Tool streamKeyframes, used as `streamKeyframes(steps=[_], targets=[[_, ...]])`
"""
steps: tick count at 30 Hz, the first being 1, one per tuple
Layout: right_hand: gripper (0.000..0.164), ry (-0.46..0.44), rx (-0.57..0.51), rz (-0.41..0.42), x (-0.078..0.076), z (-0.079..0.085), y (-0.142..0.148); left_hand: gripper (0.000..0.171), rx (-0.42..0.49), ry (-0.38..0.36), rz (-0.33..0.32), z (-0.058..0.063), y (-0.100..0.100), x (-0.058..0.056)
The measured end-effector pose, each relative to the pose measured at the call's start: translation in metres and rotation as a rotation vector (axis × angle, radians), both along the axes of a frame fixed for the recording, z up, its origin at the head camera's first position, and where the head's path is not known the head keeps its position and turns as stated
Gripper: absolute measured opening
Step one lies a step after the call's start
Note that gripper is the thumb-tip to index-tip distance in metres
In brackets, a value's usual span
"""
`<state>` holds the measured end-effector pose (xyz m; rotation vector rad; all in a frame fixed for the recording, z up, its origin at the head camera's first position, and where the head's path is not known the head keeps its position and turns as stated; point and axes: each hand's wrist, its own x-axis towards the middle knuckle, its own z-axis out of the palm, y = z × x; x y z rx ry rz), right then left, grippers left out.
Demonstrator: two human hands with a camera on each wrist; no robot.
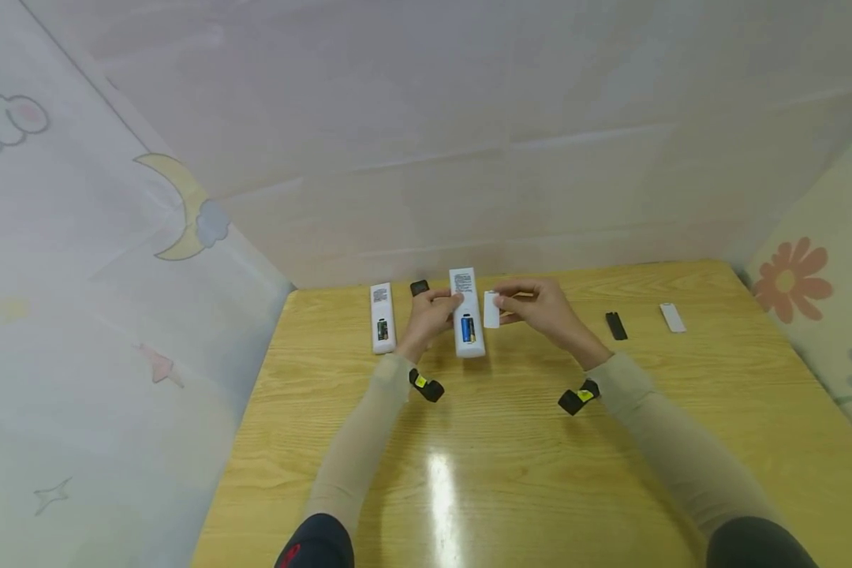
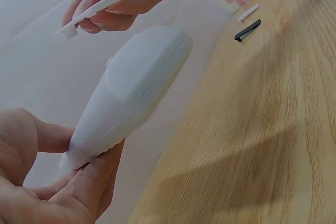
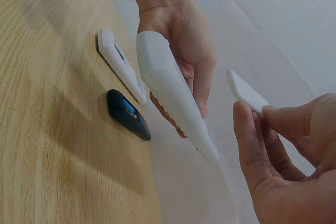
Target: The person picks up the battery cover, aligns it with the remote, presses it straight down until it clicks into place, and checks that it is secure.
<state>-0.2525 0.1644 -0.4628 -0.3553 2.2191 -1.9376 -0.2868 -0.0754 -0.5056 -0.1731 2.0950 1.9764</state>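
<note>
My left hand [image 1: 428, 317] grips a white remote control [image 1: 463, 284] by its side, above the table. Its back faces up in the head view, and a blue battery [image 1: 468, 328] shows in the uncovered compartment. Just to the right, my right hand [image 1: 545, 309] pinches a white battery cover [image 1: 491, 311] between thumb and fingers, apart from the remote. In the left wrist view the cover [image 2: 94, 10] is seen edge-on, with small tabs. The right wrist view shows the held remote [image 3: 170, 85] from its side.
A second white remote [image 1: 381, 315] with an exposed battery lies at the left on the wooden table [image 1: 511, 457]. Near it is a black remote [image 3: 128, 115], its battery compartment uncovered. Further right lie a black cover [image 1: 616, 326] and another white cover [image 1: 672, 318]. A patterned cloth wall stands behind.
</note>
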Motion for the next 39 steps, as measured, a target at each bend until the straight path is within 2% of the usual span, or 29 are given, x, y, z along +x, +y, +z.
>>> streamKeyframes(steps=[7,24,39], targets=[[0.033,-0.024,-0.016,0.001,0.002,-0.001,-0.002,0.055,0.025,0.023,-0.008,-0.002,0.002,0.003],[0.032,-0.016,-0.030,0.021,0.001,-0.001,-0.007,0.054,0.061,0.002,-0.003,-0.002,0.009,0.003],[0.030,-0.014,0.014,0.020,0.002,-0.006,-0.009,0.051,0.069,0.017,-0.010,-0.002,0.016,0.003]])
